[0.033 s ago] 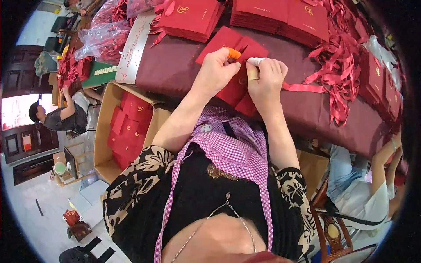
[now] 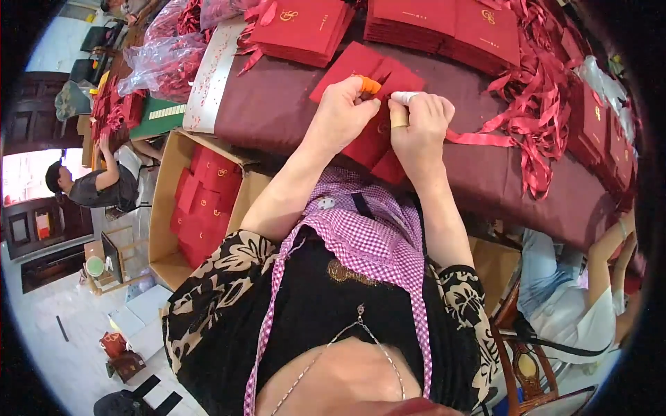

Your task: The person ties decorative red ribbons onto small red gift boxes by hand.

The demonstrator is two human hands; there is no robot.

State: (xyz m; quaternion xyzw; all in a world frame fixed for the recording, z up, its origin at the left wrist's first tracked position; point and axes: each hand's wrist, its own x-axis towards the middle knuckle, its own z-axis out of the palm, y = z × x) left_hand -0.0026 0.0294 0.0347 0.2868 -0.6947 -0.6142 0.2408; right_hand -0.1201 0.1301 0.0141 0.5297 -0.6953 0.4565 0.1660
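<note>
A red paper folder [image 2: 361, 149] lies open and slanted on the table in front of me, its flaps parted near the middle. Above it my left hand [image 2: 345, 114] is closed in a pinch, with an orange finger cover on one finger. My right hand [image 2: 420, 125] also pinches, close beside the left; it wears a white finger wrap and a tan band. What the fingertips hold is too small to make out. A red ribbon [image 2: 482, 139] runs from behind my right hand to a tangled heap of ribbons [image 2: 538, 132] on the right.
Stacks of red folders [image 2: 302, 31] stand along the far side, with more at right [image 2: 600, 135]. A cardboard box [image 2: 161, 239] holding red folders is at my left. Plastic bags [image 2: 163, 66] lie at far left. Other people [image 2: 104, 180] sit left and right [image 2: 572, 312].
</note>
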